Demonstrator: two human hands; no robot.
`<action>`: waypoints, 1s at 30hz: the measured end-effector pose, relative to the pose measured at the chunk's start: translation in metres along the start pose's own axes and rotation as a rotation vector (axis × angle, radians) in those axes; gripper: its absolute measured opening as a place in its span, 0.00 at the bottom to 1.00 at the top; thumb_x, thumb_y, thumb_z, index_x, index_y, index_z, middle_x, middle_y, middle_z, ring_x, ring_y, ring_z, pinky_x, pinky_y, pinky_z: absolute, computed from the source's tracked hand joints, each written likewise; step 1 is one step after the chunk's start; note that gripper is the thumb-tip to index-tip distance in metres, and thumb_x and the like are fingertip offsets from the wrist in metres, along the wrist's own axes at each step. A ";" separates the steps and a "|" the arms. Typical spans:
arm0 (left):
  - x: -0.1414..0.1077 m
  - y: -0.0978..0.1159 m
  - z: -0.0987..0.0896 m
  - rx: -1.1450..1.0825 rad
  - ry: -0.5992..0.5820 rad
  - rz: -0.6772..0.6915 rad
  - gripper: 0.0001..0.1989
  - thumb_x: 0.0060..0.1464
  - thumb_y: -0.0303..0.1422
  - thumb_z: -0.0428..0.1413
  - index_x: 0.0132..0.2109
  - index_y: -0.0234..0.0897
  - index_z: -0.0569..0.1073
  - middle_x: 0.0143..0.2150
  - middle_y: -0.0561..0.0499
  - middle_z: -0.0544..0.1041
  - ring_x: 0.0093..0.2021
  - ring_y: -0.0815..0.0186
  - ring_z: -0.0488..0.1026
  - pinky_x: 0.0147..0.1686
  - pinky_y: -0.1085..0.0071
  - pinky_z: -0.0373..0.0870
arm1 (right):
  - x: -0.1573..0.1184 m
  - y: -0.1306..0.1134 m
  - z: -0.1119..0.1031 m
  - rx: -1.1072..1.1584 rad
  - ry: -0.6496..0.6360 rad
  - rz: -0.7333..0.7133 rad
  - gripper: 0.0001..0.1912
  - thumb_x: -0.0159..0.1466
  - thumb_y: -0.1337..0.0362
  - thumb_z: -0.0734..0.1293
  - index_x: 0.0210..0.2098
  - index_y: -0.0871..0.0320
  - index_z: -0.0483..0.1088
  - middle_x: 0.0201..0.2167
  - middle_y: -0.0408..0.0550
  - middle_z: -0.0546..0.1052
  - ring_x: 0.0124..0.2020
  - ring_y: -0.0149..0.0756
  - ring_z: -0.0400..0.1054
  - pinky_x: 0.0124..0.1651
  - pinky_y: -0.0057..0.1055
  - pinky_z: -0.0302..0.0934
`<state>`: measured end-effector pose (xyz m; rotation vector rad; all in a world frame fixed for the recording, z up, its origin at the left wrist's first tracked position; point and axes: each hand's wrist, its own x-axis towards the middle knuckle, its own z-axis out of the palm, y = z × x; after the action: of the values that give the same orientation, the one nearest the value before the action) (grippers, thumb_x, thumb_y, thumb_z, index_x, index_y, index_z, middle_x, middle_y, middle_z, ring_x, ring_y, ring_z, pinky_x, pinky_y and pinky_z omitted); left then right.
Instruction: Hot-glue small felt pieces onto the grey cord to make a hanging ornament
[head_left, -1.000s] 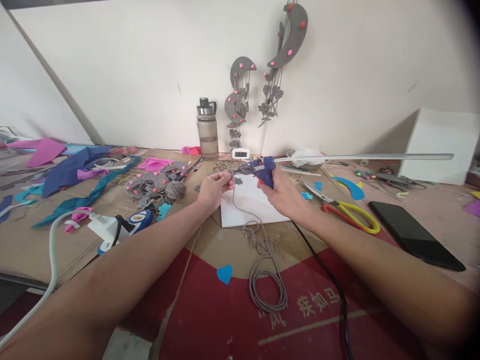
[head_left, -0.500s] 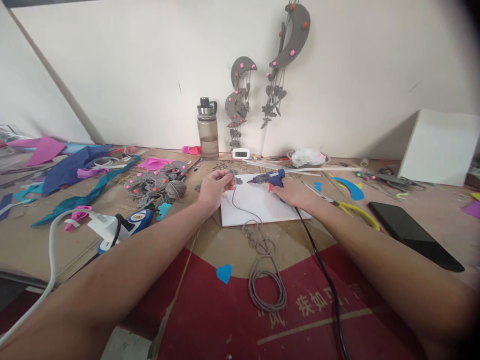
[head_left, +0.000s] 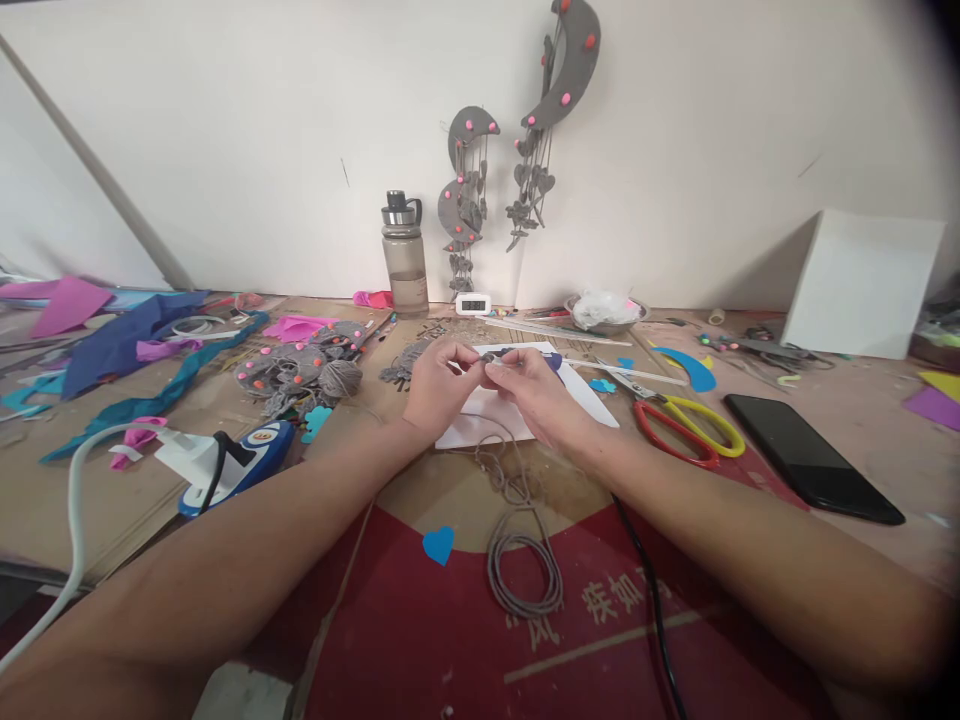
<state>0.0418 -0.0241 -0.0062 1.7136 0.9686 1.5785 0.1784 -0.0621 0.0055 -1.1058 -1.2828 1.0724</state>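
Over a white sheet (head_left: 592, 400), my left hand (head_left: 444, 388) and my right hand (head_left: 541, 398) meet, fingertips together. Both pinch a small grey piece (head_left: 490, 357), mostly covered by the fingers, so its shape is unclear. Grey cord (head_left: 523, 580) trails across the sheet and lies in a loose coil toward me. Behind my right hand, the blue glue gun (head_left: 555, 361) rests on the sheet, mostly hidden. Its black cable (head_left: 651, 575) runs down toward me.
Scissors (head_left: 686, 430) with red and yellow handles and a black phone (head_left: 810, 455) lie right. At left are grey felt pieces with pink dots (head_left: 281, 365) and a power strip (head_left: 255, 465). A bottle (head_left: 405, 265) stands behind. A blue heart (head_left: 439, 545) lies in front.
My right hand has let go of the glue gun and moved left to join my left hand at the small grey piece. The scissors' red handle has come into sight.
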 end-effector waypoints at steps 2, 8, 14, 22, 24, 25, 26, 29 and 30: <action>-0.003 0.005 0.002 -0.003 -0.018 0.020 0.04 0.42 0.25 0.62 0.25 0.36 0.74 0.33 0.51 0.75 0.34 0.70 0.69 0.34 0.75 0.64 | -0.002 -0.002 0.002 0.143 -0.029 0.050 0.16 0.55 0.59 0.68 0.35 0.54 0.55 0.31 0.41 0.70 0.35 0.30 0.69 0.45 0.33 0.63; -0.006 0.010 0.007 -0.016 -0.020 -0.140 0.05 0.45 0.31 0.60 0.27 0.35 0.73 0.25 0.52 0.74 0.27 0.69 0.70 0.32 0.72 0.66 | 0.000 -0.006 -0.001 0.124 0.037 0.048 0.08 0.56 0.66 0.63 0.32 0.55 0.57 0.26 0.37 0.67 0.21 0.24 0.63 0.31 0.29 0.64; -0.003 0.003 0.009 -0.193 -0.031 -0.253 0.09 0.45 0.33 0.61 0.30 0.34 0.70 0.26 0.52 0.75 0.27 0.67 0.74 0.32 0.68 0.70 | 0.002 -0.001 -0.007 -0.250 0.124 -0.209 0.03 0.59 0.64 0.61 0.33 0.55 0.63 0.24 0.38 0.63 0.24 0.27 0.56 0.28 0.27 0.54; -0.005 0.011 0.014 -0.406 -0.024 -0.372 0.11 0.41 0.28 0.62 0.34 0.33 0.70 0.26 0.54 0.73 0.25 0.71 0.71 0.33 0.68 0.71 | 0.002 0.001 -0.010 -0.433 0.176 -0.326 0.06 0.58 0.62 0.63 0.31 0.57 0.69 0.23 0.40 0.64 0.26 0.30 0.55 0.31 0.29 0.51; -0.006 0.013 0.014 -0.458 -0.036 -0.393 0.10 0.41 0.28 0.62 0.33 0.32 0.71 0.26 0.54 0.72 0.25 0.72 0.70 0.34 0.69 0.70 | 0.003 0.003 -0.010 -0.447 0.176 -0.332 0.06 0.58 0.62 0.63 0.31 0.57 0.70 0.23 0.40 0.65 0.27 0.30 0.55 0.32 0.29 0.51; -0.006 0.014 0.014 -0.483 -0.047 -0.399 0.09 0.41 0.28 0.62 0.33 0.32 0.72 0.26 0.54 0.72 0.26 0.73 0.70 0.35 0.69 0.70 | 0.003 0.004 -0.011 -0.453 0.176 -0.336 0.06 0.58 0.62 0.63 0.31 0.57 0.70 0.23 0.40 0.65 0.27 0.30 0.56 0.32 0.29 0.51; -0.006 0.014 0.014 -0.509 -0.058 -0.403 0.09 0.40 0.28 0.63 0.31 0.31 0.72 0.26 0.54 0.72 0.26 0.73 0.69 0.35 0.69 0.70 | 0.004 0.004 -0.011 -0.460 0.174 -0.338 0.06 0.58 0.62 0.63 0.32 0.57 0.70 0.23 0.40 0.65 0.27 0.30 0.56 0.32 0.29 0.51; -0.006 0.014 0.014 -0.590 -0.085 -0.412 0.08 0.40 0.29 0.63 0.29 0.31 0.73 0.26 0.53 0.72 0.27 0.73 0.69 0.36 0.69 0.69 | 0.004 0.005 -0.012 -0.473 0.173 -0.344 0.07 0.58 0.62 0.63 0.31 0.57 0.70 0.24 0.41 0.65 0.28 0.31 0.56 0.33 0.29 0.52; -0.006 0.014 0.014 -0.618 -0.094 -0.416 0.08 0.40 0.29 0.64 0.29 0.31 0.73 0.26 0.53 0.72 0.27 0.73 0.69 0.36 0.69 0.69 | 0.004 0.005 -0.012 -0.475 0.174 -0.345 0.07 0.58 0.62 0.63 0.31 0.57 0.70 0.24 0.41 0.66 0.28 0.31 0.57 0.33 0.29 0.52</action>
<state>0.0568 -0.0363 0.0005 1.0666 0.6397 1.3201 0.1909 -0.0579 0.0017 -1.2336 -1.5590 0.4123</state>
